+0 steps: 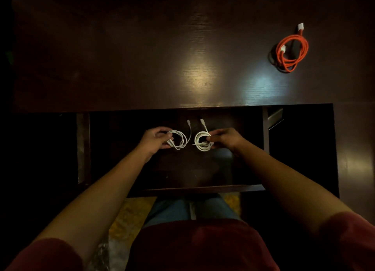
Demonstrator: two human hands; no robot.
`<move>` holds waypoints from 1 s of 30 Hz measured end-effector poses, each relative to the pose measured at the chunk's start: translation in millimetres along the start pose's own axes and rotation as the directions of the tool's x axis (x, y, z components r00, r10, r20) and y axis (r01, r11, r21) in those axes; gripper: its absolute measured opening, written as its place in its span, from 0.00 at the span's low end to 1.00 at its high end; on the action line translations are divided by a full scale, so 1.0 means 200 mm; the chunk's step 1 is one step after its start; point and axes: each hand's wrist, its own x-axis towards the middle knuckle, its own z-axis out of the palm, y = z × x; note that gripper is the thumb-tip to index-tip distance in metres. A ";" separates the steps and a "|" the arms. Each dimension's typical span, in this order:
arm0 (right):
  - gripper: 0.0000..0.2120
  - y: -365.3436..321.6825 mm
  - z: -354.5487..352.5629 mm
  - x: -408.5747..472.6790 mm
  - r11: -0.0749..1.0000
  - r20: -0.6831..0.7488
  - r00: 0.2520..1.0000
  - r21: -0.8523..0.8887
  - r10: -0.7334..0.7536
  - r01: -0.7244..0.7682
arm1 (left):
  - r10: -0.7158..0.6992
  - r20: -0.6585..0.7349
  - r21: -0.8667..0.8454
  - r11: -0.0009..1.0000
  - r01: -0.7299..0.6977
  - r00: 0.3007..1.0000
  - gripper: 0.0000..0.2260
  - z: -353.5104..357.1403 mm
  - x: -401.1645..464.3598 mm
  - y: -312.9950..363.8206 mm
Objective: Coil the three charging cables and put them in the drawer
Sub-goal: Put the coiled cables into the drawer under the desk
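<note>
I see my left hand (155, 137) gripping one coiled white cable (178, 140) and my right hand (224, 137) pinching the other white coil (202, 142), both inside the open drawer (203, 188) (mid-floor). The orange cable (293, 49) lies coiled near the desk's (142, 57) far right corner.

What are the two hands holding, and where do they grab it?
The left hand pinches a loosely coiled white cable at its left edge. The right hand pinches a tighter coiled white cable at its right edge.
</note>
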 end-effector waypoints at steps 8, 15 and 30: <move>0.07 0.06 0.03 0.08 0.997 -0.049 0.998 -0.060 0.035 -0.038 | -0.048 -0.080 0.065 0.996 0.053 0.996 0.12 -0.02 0.11 -0.08; 0.09 0.12 0.02 0.14 0.952 -0.147 0.989 -0.304 0.000 -0.045 | 0.031 -0.080 0.302 0.953 -0.005 0.996 0.10 0.03 0.19 -0.07; 0.16 0.11 0.00 0.09 0.663 -0.237 0.943 -0.748 -0.234 -0.024 | 0.179 -0.106 0.665 0.744 -0.063 0.978 0.13 0.05 0.27 -0.05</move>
